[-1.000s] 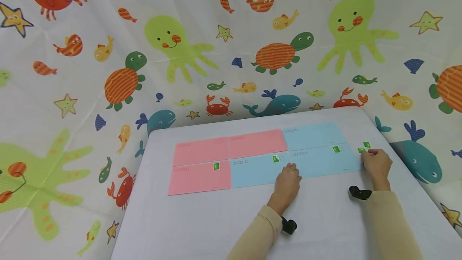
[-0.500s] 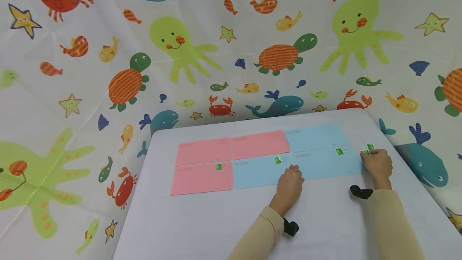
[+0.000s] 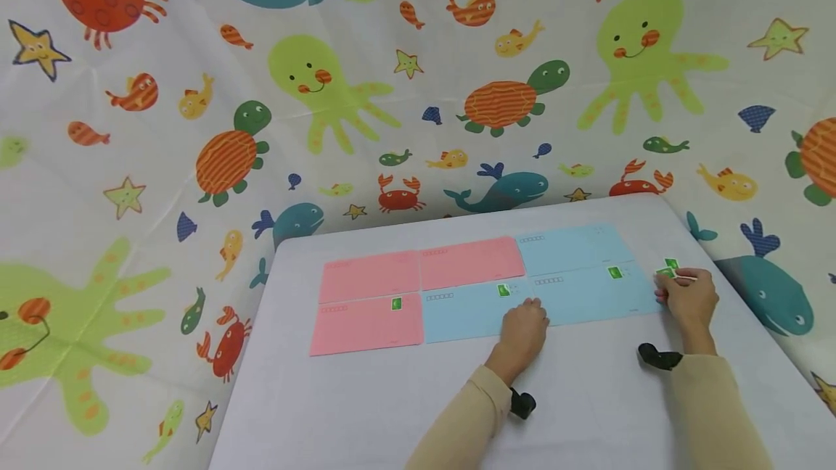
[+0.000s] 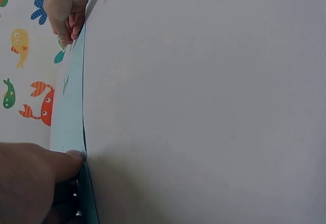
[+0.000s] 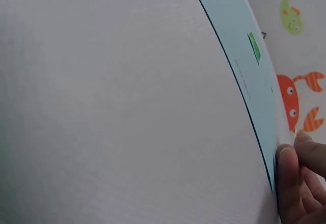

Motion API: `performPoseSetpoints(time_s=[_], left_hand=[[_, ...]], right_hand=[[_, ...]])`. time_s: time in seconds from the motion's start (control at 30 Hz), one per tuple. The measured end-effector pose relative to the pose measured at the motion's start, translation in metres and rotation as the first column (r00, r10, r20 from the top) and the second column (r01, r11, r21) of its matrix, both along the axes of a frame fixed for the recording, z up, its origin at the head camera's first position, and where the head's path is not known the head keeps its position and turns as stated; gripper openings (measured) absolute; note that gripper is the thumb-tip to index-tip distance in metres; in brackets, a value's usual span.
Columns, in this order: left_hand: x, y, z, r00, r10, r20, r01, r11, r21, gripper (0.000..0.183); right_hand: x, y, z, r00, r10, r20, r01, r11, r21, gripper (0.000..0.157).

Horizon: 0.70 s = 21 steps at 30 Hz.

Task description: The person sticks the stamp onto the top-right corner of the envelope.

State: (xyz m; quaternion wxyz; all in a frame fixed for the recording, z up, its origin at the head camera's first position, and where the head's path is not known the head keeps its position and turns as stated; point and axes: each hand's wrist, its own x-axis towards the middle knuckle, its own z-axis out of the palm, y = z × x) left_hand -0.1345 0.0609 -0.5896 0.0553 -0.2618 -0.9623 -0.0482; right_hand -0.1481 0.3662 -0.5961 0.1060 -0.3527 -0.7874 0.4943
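Note:
My left hand point(image 3: 525, 332) rests on the lower right corner of the middle blue envelope point(image 3: 466, 319), its thumb on the paper's edge in the left wrist view. At the table's right, my right hand point(image 3: 691, 301) pinches a small green stamp point(image 3: 665, 273) between thumb and finger. Another green stamp point(image 3: 672, 264) lies just beyond those fingertips. Close by on the left is the right-hand blue envelope point(image 3: 594, 299), bearing a green stamp point(image 3: 615, 273) near its top edge. In the right wrist view the thumb and fingertip point(image 5: 304, 138) meet; the stamp there is barely visible.
Pink envelopes point(image 3: 366, 328) lie at the left, one with a stamp point(image 3: 397, 304); the middle blue one carries a stamp point(image 3: 503, 290) too. A blue envelope point(image 3: 571, 246) lies behind. The white table point(image 3: 366, 405) backs onto a sea-animal curtain point(image 3: 405, 20).
My right hand has shifted slightly to the right, its fingers working at the stamps, and now pinches one that overlaps its neighbour. The left hand stays on the envelope. The head view drifted a little.

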Motion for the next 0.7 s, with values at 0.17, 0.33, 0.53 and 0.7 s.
performPoseSetpoints(time_s=[0.17, 0.33, 0.53, 0.7], left_hand=[[-0.0022, 0.0018, 0.0003, 1.0, -0.006, -0.003, 0.006, 1.0, -0.028, 0.019], [-0.0024, 0.0029, 0.0005, 1.0, -0.008, -0.006, 0.008, 1.0, -0.016, 0.018], [-0.0043, 0.0021, 0.0011, 0.999, -0.028, -0.029, 0.027, 0.999, -0.04, 0.019], [-0.0075, 0.0006, 0.0019, 0.998, -0.028, -0.055, 0.022, 0.994, -0.105, 0.019]], right_hand=[[0.0033, 0.0013, -0.0033, 0.999, -0.022, -0.049, 0.018, 0.997, -0.07, 0.021], [0.005, 0.0002, -0.0028, 0.998, 0.021, -0.063, -0.023, 0.999, -0.023, 0.029], [0.0066, -0.0024, 0.0003, 0.995, 0.057, -0.08, -0.059, 0.998, -0.025, 0.048], [0.0069, -0.0017, -0.0023, 0.996, 0.023, -0.085, -0.03, 0.997, -0.076, 0.048]])
